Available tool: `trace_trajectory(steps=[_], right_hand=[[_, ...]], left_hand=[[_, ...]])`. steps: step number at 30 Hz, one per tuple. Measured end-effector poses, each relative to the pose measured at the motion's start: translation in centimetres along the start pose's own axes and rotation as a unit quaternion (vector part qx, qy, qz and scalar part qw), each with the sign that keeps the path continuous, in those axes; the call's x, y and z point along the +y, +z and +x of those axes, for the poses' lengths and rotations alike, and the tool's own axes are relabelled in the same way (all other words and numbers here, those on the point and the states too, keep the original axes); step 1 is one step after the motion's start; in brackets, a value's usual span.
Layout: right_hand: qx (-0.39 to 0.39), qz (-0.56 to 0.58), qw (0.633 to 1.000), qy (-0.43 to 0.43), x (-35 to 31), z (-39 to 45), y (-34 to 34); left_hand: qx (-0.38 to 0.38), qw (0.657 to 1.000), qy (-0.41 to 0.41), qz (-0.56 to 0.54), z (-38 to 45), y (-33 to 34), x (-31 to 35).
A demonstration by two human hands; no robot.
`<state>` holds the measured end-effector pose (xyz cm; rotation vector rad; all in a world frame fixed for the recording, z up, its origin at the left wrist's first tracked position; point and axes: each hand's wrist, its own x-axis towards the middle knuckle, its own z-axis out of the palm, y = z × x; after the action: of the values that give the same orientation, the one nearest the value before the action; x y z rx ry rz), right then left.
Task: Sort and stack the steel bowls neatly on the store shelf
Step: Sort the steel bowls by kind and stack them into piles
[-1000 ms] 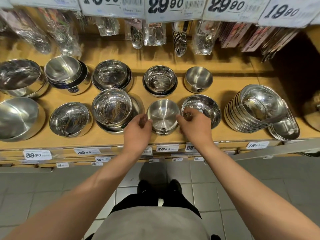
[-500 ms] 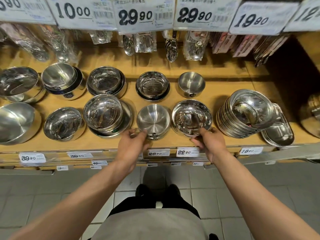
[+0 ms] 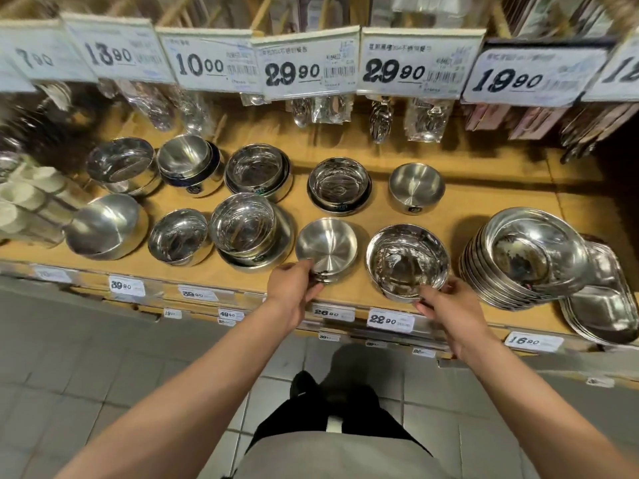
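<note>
Bowls (image 3: pixel 326 245) on the shelf (image 3: pixel 484 209) are getting separate hands: the right hand (image 3: pixel 446 311) is now cupping the shiny bowl (image 3: pixel 407 261), the left hand (image 3: pixel 294 288) still pinching the matte bowl's front rim.

Matte bowl (image 3: pixel 326 248) sits left of shiny bowl (image 3: pixel 407 262).
</note>
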<state>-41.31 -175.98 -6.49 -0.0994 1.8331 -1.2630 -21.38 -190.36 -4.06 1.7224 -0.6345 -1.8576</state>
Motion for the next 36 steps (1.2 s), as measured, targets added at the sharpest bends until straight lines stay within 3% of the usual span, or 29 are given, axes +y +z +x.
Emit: trace_trajectory(steps=[12, 20, 24, 28, 31, 36], right_hand=[[-0.09, -0.023, 0.996, -0.014, -1.1, 0.7, -0.1], [-0.035, -0.096, 0.994, -0.047, -2.1, 0.6, 1.2], [0.025, -0.194, 0.972, -0.132, -3.0, -1.2, 1.6], [0.071, -0.285, 0.914, -0.28, -4.7, -4.2, 3.2], [0.035, -0.267, 0.909, -0.318, -6.2, -6.2, 6.0], [-0.077, -0.278, 0.918, -0.272, -7.2, -7.7, 13.3]], left_hand=[[-0.007, 1.0, 0.008, -0.006, -0.5, -1.1, -0.3], [-0.005, 1.0, 0.006, 0.007, -1.6, -5.7, -1.6], [0.031, 0.999, 0.02, -0.001, -1.7, -8.7, -0.6], [0.054, 0.997, 0.053, -0.011, -1.4, -11.0, 1.3], [0.084, 0.992, 0.095, -0.008, -1.0, -12.3, 3.1], [0.054, 0.988, 0.144, 0.016, 0.0, -15.1, 6.6]])
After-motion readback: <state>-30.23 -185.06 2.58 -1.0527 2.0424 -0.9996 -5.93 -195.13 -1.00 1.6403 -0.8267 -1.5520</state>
